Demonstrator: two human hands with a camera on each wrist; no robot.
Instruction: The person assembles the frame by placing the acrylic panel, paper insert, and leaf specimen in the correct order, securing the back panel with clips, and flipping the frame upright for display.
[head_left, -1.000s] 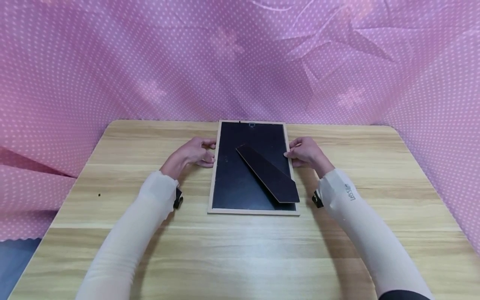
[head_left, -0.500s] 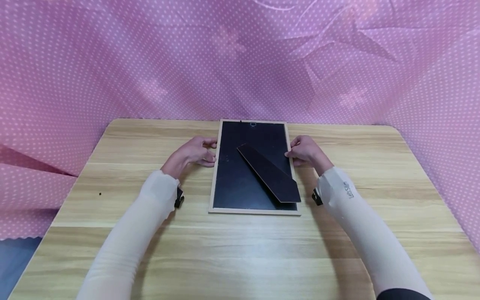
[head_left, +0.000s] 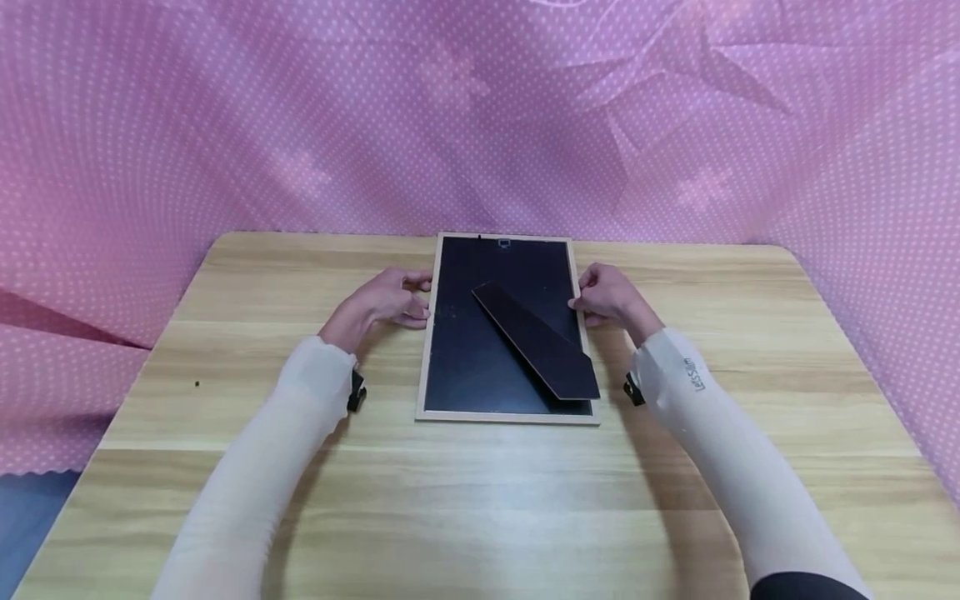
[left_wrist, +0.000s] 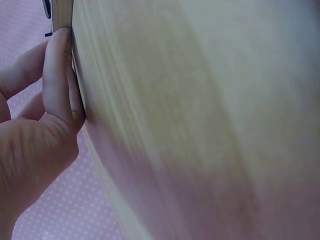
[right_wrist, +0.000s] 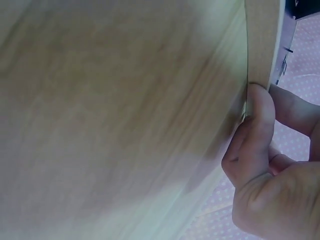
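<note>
Here, pink cloth (head_left: pixel 480 125) behind table (head_left: pixel 480 517), dark speck (head_left: pixel 197 383), stand (head_left: pixel 540 346) slanting across frame (head_left: pixel 463 367)

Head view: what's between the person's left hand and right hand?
A black-backed frame lies between the left hand and the right hand, with a dark stand slanting across its back. The head view shows this.
</note>
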